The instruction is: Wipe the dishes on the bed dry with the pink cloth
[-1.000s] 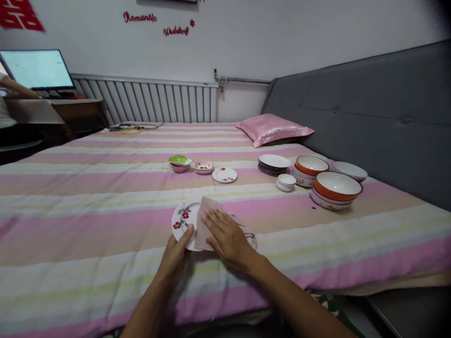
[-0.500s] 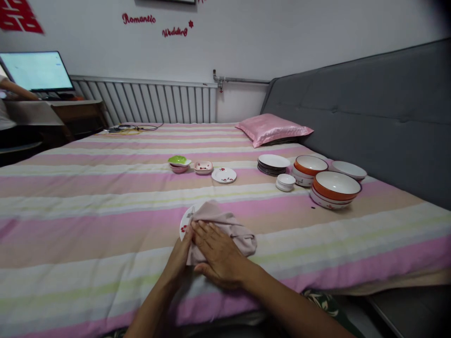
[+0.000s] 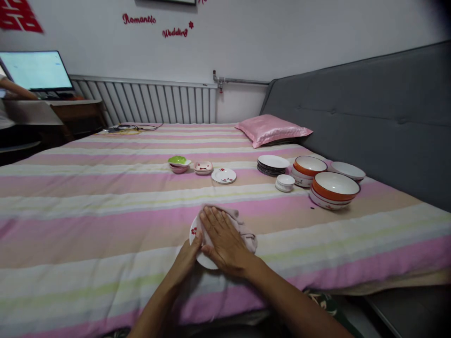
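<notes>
A white plate (image 3: 207,263) with red flowers is held at its left edge by my left hand (image 3: 189,251), which is closed with the thumb over the rim. Spread across the plate's face is a pale pink cloth (image 3: 249,238). My right hand (image 3: 222,241) presses this cloth against the plate, fingers straight and close together, thumb apart. The cloth bunches to the right of that hand. Fingers under the plate are hidden. Beyond my hands lies another flowered plate (image 3: 224,176), beside small pink dishes (image 3: 203,168) and a green leaf-shaped dish (image 3: 179,161).
To the right stand orange-rimmed bowls (image 3: 335,186), a stack of plates (image 3: 273,162), small white dishes (image 3: 284,183) and a white bowl (image 3: 348,170). A pink pillow (image 3: 273,129) rests by the grey headboard (image 3: 380,89). Cables (image 3: 136,127) lie at the far left. A person's arm (image 3: 17,88) shows near the monitor (image 3: 37,70).
The plate has shifted slightly right with both hands. The cloth and right hand have moved up and right across it, uncovering the plate's lower edge.
</notes>
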`<state>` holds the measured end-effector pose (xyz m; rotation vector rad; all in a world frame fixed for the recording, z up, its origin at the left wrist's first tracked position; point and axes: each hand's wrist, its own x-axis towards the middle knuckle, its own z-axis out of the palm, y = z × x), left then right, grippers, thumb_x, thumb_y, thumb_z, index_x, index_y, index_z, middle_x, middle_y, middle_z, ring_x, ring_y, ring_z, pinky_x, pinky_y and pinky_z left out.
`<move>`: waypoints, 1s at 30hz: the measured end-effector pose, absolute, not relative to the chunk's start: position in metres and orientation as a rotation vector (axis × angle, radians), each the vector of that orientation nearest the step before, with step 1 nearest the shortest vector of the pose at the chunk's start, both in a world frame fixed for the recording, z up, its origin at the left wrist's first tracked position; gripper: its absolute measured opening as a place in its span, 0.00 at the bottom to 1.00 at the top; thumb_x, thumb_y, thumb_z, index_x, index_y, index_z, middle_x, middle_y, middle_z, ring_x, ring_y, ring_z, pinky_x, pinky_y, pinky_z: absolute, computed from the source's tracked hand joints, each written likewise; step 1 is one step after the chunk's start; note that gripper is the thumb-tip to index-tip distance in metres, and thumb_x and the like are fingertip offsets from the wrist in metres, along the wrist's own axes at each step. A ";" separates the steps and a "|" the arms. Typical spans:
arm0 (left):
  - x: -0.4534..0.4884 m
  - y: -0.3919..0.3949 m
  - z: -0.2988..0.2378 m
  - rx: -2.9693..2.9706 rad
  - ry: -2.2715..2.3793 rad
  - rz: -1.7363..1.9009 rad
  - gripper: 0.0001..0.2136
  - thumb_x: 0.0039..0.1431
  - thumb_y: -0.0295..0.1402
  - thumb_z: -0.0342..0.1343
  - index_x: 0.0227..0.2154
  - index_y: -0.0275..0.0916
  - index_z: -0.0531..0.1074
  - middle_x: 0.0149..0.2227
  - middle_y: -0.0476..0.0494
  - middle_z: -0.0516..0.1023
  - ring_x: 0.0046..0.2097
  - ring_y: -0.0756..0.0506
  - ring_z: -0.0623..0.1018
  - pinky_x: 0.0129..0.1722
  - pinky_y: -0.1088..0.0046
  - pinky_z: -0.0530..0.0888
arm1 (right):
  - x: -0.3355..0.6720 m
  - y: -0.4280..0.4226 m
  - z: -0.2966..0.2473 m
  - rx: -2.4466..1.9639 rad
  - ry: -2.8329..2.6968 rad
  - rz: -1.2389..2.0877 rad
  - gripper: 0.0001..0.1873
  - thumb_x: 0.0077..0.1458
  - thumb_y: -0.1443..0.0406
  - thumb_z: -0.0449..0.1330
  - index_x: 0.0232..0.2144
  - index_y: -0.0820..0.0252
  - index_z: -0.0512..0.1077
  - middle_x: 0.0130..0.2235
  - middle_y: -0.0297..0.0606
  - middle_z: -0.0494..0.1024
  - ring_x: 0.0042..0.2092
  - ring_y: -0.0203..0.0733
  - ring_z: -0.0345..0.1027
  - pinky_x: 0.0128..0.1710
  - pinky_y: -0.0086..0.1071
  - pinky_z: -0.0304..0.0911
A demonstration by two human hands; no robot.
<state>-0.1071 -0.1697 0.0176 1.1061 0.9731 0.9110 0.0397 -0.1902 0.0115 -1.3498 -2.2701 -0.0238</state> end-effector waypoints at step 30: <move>-0.131 -0.156 0.047 0.616 0.851 0.924 0.20 0.63 0.41 0.42 0.39 0.29 0.71 0.29 0.36 0.79 0.26 0.46 0.78 0.25 0.74 0.75 | 0.042 -0.184 0.010 -0.868 -1.962 0.110 0.19 0.55 0.73 0.47 0.45 0.59 0.70 0.43 0.39 0.77 0.45 0.38 0.68 0.47 0.35 0.62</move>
